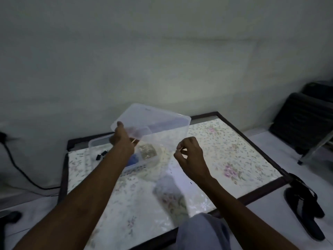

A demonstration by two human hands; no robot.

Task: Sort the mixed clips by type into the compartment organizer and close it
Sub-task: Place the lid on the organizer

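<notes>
Lid (pixel 153 121) is up in the air, tilted over the box (pixel 100 141), which sits at the table's (pixel 243 159) far left corner. My left hand (pixel 122 139) grips the lid's near-left edge, thumb on top, fingers curled under, so I can swing it down onto the box. My right hand (pixel 191 156) is near the lid's lower right corner, fingers curled in a pinch; too blurred to say whether it has the clear edge or nothing. Inside the box: a blue patch (pixel 134 159) and a pile of silvery clips (pixel 148 150) in separate compartments near its right end, two black clips (pixel 101 155) toward its left end. Sorting looks done, judging by nothing loose on the flowered cloth. Next: line the lid's corners up with the box rim and press shut. Risk: lid goes on skewed, since it's tilted and rotated relative to the box. Sandals (pixel 304 204) lie on the floor off the table's right edge, a cable (pixel 16 168) off its left.
</notes>
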